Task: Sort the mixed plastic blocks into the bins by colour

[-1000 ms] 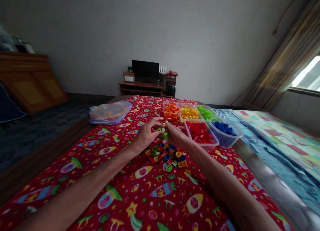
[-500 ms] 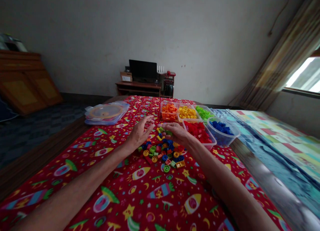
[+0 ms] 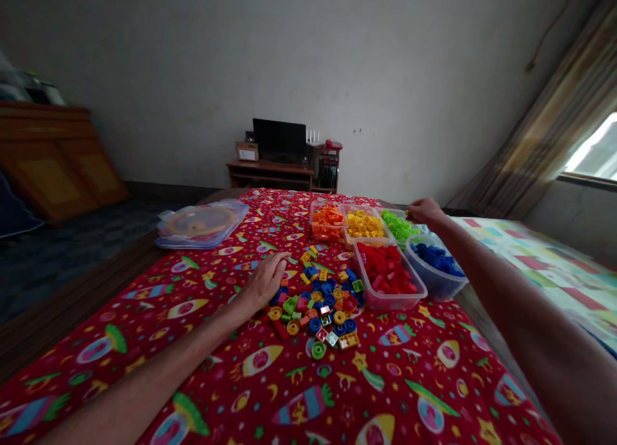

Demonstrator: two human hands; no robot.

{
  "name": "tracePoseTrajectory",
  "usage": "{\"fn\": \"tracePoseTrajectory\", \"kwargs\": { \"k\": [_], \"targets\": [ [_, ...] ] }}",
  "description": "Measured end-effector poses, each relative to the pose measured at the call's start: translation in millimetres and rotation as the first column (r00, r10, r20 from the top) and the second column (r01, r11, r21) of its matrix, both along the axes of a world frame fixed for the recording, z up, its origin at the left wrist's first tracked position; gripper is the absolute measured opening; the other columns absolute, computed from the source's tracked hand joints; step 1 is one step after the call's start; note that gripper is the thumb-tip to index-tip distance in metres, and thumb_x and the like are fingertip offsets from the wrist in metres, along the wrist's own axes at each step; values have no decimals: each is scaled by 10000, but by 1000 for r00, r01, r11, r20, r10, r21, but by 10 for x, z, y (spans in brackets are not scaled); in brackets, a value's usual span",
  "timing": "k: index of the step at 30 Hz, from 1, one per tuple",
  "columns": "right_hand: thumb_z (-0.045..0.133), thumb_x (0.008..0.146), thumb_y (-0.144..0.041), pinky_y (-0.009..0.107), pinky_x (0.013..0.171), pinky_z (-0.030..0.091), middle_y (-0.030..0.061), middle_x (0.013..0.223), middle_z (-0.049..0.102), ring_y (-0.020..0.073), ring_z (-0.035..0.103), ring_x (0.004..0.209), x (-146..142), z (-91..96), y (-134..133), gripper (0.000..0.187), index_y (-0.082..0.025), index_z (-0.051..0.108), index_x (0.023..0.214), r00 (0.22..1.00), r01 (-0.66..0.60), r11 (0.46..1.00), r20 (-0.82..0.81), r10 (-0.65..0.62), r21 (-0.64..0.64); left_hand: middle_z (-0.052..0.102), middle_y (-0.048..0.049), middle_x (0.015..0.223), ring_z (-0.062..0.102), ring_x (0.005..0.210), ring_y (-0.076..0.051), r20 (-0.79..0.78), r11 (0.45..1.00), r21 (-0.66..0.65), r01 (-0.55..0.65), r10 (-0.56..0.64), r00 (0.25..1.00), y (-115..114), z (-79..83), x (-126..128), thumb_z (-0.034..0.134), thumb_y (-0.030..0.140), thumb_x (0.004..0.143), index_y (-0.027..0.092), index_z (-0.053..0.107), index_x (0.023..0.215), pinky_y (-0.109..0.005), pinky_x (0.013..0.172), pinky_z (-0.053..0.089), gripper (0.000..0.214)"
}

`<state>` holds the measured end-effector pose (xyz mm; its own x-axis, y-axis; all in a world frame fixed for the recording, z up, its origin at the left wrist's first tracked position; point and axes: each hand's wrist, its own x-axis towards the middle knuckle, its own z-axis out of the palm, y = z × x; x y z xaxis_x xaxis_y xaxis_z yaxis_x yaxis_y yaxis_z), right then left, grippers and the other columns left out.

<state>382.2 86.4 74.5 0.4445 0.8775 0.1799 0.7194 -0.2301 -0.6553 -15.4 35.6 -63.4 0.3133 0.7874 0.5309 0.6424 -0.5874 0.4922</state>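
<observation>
A pile of mixed toy building blocks [image 3: 315, 303] in several colours lies in front of me on the red patterned cloth [image 3: 207, 329]. My left hand [image 3: 265, 279] rests at the pile's left edge, fingers stretched out, with nothing visible in it. My right hand [image 3: 426, 210] is raised at the right edge of the box of green blocks [image 3: 396, 226], its fingers pinched on a small green block [image 3: 409, 213] that is mostly hidden. Just below that forearm stands a round tub of blue blocks [image 3: 436, 258].
Nearby stand boxes of orange blocks [image 3: 328, 221], yellow blocks [image 3: 364, 225] and red blocks [image 3: 388, 268]. Stacked clear lids [image 3: 202, 223] lie at the left. A bed [image 3: 544, 265] adjoins on the right; a desk with a monitor [image 3: 279, 139] stands against the wall.
My right hand has moved from above the pile to the right, out to the green box, with a green block. My left hand has lowered slightly toward the pile.
</observation>
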Motion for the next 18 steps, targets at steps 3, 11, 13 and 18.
{"fn": "tracePoseTrajectory", "kwargs": {
  "k": [3,11,13,18],
  "targets": [
    [544,779,-106,253,524,475,28,484,545,129,563,483,132,-4,68,169,-106,648,645,997,-10,998,74,14,-58,640,-92,1116,587,1056,-213,19,1000,-14,-7,7,1000,-23,-21,-7,274,376,934,186,559,1111,-386,956,458,385],
    [530,814,-152,226,556,448,77,618,631,129,596,518,-444,175,-8,207,-67,693,909,932,-240,970,270,241,-39,642,-95,1098,588,1048,-214,28,999,-45,-7,8,1000,-29,-8,-14,258,397,939,175,557,1106,-389,954,454,408],
    [514,815,-144,217,567,440,79,651,650,120,597,545,-767,121,-33,204,-72,695,878,861,-415,910,322,394,-4,644,-97,1100,589,1049,-216,23,999,-45,-5,6,1000,-30,16,-8,265,390,934,174,560,1103,-396,957,453,402],
    [470,784,-38,243,645,435,106,772,679,145,588,674,-1674,-277,-69,227,-84,691,775,462,-732,642,527,714,-229,643,-102,1103,587,1051,-220,23,1000,-29,-1,2,1000,-44,30,-5,262,382,932,170,565,1102,-419,958,454,407]
  ]
}}
